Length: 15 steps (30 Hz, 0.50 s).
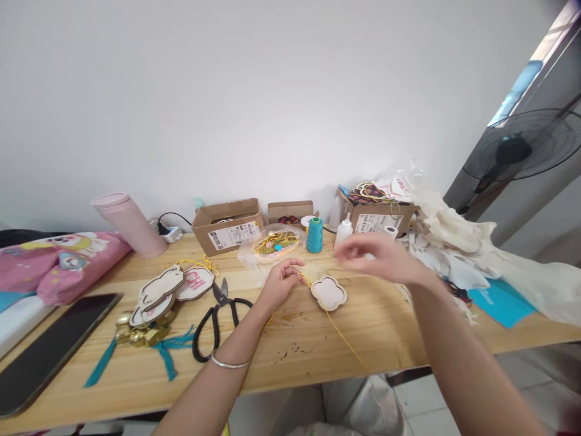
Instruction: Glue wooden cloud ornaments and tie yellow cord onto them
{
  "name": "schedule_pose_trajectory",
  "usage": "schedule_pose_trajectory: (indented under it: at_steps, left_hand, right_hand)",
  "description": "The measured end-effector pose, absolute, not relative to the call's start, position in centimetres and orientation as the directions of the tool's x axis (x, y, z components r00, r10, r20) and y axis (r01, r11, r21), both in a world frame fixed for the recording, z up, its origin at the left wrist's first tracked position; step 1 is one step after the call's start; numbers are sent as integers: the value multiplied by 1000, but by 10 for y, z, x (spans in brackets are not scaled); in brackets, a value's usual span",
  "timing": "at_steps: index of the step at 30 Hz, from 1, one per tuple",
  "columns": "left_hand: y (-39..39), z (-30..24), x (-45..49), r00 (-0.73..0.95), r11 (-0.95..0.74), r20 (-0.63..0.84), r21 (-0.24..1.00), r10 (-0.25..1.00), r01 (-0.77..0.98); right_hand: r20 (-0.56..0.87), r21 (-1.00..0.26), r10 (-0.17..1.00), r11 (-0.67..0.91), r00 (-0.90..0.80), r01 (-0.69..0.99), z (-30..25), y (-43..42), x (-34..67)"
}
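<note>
A cream flower-shaped plaque (329, 293) lies on the wooden table in front of me. Yellow cord (341, 336) is attached to it, one length trailing over the table's front edge. My left hand (282, 283) is closed, pinching the cord just left of the plaque. Above and to the right of the plaque, my right hand (379, 257) is raised, its fingers smeared by motion; whether it holds anything I cannot tell. Black-handled scissors (221, 312) lie open-bladed beside my left forearm. Farther left are several stacked plaques (161, 289), with gold bells (141, 333) and teal tassels (170, 351).
Behind my hands stand a teal thread cone (314, 236), a white squeeze bottle (344, 232) and cardboard boxes (229, 227). A plastic bag (267, 251) holds cords. At left are a phone (57, 348) and pink tumbler (131, 224); white fabric (467, 242) heaps at right.
</note>
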<state>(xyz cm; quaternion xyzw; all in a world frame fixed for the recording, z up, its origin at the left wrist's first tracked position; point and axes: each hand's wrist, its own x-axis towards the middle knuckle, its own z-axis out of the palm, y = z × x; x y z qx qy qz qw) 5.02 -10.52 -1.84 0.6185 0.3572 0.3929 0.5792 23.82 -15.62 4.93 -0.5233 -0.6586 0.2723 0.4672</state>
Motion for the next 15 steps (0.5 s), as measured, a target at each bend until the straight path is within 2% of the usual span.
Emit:
schedule_pose_trajectory:
  at_steps: [3, 6, 8, 12, 15]
  left_hand:
    - [-104, -20, 49, 444, -93, 82, 996, 892, 2]
    - [-101, -22, 48, 456, -118, 83, 992, 886, 50]
    - [-100, -23, 47, 455, -126, 49, 982, 889, 140]
    - [-99, -24, 47, 421, -133, -33, 924, 906, 357]
    - [-98, -24, 47, 437, -138, -57, 906, 898, 400]
  right_hand:
    - [284, -580, 926, 372, -248, 725, 26, -140, 213]
    - [264, -409, 914, 396, -309, 822, -4, -128, 206]
    - [265, -396, 905, 418, -334, 818, -16, -125, 210]
    - [249, -494, 913, 407, -324, 768, -17, -125, 224]
    - [286, -552, 928, 364, -240, 750, -10, -127, 226]
